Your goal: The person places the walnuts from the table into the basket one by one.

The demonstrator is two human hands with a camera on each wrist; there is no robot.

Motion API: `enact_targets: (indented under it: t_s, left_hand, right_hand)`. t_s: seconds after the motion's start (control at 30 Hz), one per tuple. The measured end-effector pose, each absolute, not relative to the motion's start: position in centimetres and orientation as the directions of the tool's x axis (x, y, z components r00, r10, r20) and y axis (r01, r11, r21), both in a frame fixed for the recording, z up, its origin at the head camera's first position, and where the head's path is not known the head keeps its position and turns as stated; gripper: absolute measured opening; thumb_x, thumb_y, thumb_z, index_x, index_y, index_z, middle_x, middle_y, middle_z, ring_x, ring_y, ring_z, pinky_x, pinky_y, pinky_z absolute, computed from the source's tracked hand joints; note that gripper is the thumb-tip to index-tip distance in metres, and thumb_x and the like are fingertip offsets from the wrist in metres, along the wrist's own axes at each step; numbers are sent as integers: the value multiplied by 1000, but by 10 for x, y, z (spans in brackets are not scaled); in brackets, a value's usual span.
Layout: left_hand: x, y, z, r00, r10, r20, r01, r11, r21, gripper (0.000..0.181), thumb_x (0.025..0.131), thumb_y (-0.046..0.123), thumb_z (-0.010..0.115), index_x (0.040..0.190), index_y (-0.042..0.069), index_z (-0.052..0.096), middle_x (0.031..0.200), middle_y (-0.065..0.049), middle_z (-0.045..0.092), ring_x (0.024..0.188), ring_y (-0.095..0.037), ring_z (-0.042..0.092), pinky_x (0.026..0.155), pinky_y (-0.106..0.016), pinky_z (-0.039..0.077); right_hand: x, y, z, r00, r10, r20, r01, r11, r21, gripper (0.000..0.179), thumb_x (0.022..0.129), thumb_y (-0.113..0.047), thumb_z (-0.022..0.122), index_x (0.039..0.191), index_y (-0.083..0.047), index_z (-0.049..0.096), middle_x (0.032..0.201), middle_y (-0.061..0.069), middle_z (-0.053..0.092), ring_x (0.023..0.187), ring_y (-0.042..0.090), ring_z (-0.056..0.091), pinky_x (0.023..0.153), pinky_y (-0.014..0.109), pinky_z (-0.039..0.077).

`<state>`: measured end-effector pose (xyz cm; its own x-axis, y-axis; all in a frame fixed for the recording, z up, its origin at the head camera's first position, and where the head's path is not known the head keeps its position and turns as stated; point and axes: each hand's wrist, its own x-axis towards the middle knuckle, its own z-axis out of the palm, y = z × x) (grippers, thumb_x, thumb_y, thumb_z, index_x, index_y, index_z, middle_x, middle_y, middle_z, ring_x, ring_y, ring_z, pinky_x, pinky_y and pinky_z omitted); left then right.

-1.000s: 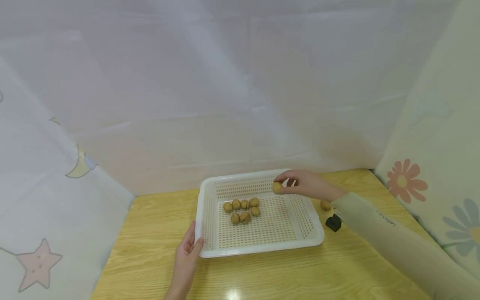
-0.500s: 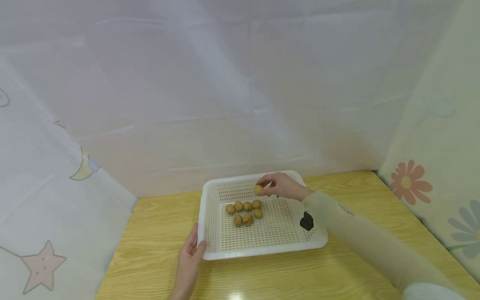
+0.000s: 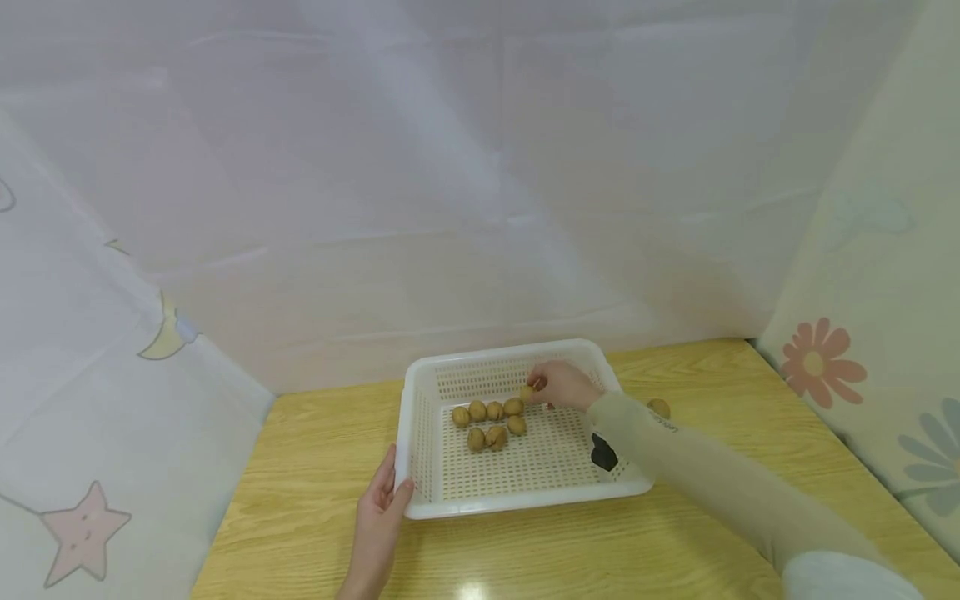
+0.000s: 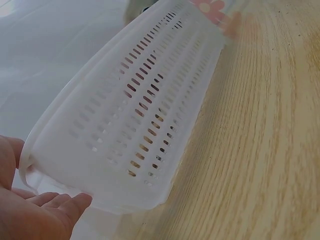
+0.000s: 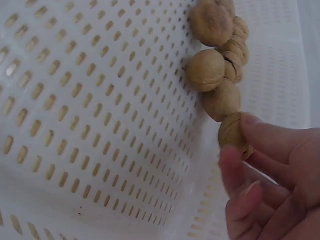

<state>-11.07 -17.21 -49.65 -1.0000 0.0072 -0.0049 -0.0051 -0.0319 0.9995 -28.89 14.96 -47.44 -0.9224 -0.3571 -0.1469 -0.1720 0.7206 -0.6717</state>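
A white plastic basket (image 3: 525, 502) with slotted walls stands on the wooden table. My left hand (image 3: 378, 517) grips its left side, thumb over the rim and fingers beneath, as the left wrist view shows. Inside the basket, my right hand (image 3: 566, 386) pinches a walnut (image 5: 231, 134) between thumb and fingers, low at the right end of the back row. That row of walnuts (image 3: 477, 410) lies towards the back left. In front of it are a cracked-looking walnut (image 3: 496, 437) and two others.
Another walnut (image 3: 658, 407) lies on the table (image 3: 300, 467) right of the basket, just behind the right sleeve (image 3: 697, 450). A black wrist device (image 3: 603, 452) hangs over the basket's right side. A pale cloth backdrop (image 3: 480, 208) rises behind the table.
My right hand has carried the walnut leftward over the basket, then lowered it to the end of the back row. The left hand keeps its grip on the rim.
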Motion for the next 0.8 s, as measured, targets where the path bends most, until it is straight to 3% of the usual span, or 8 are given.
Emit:
enact_targets:
  t_s: [0.1, 0.3, 0.53, 0.6, 0.8]
  left_hand:
    - [-110, -172, -497, -1000, 9, -2, -2, -30, 1000, 66, 108, 3, 48, 164, -4, 14, 169, -24, 19, 152, -40, 30, 114, -37, 41]
    - [-110, -172, -497, -1000, 8, 9, 8, -26, 1000, 65, 109, 4, 49, 164, -4, 15, 169, -24, 20, 151, -40, 30, 114, -37, 42]
    - [-111, -173, -497, -1000, 11, 11, 11, -32, 999, 65, 109, 4, 48, 164, -5, 14, 169, -24, 19, 151, -40, 30, 114, -39, 41]
    - [-111, -173, -497, -1000, 14, 9, 9, -34, 999, 65, 109, 4, 48, 164, -4, 14, 169, -24, 20, 151, -40, 30, 114, -39, 41]
    - [-111, -172, -498, -1000, 12, 5, 4, -44, 999, 65, 109, 4, 48, 164, -4, 14, 169, -23, 19, 152, -39, 30, 115, -39, 41]
  right_hand:
    - [-288, 147, -479, -918, -356, -176, -165, 745, -646, 29, 92, -9, 77, 120, -3, 71, 103, 8, 71, 73, 29, 71, 62, 29, 58]
    - [-285, 140, -482, -903, -385, -189, -155, 705, -692, 32, 91, -4, 76, 122, 1, 69, 108, 14, 73, 78, 36, 73, 66, 37, 64]
    - [-284, 140, -483, -887, -414, -205, -174, 710, -682, 41, 97, -7, 69, 135, 6, 62, 123, 22, 71, 76, 33, 74, 59, 37, 62]
    - [-284, 142, -481, -887, -415, -202, -180, 713, -678, 42, 98, -9, 68, 136, 6, 61, 126, 22, 70, 79, 31, 74, 63, 40, 64]
    - [-282, 153, -456, -881, -466, -86, -328, 731, -599, 29, 99, -15, 71, 125, -1, 71, 124, 15, 72, 112, 32, 68, 96, 46, 60]
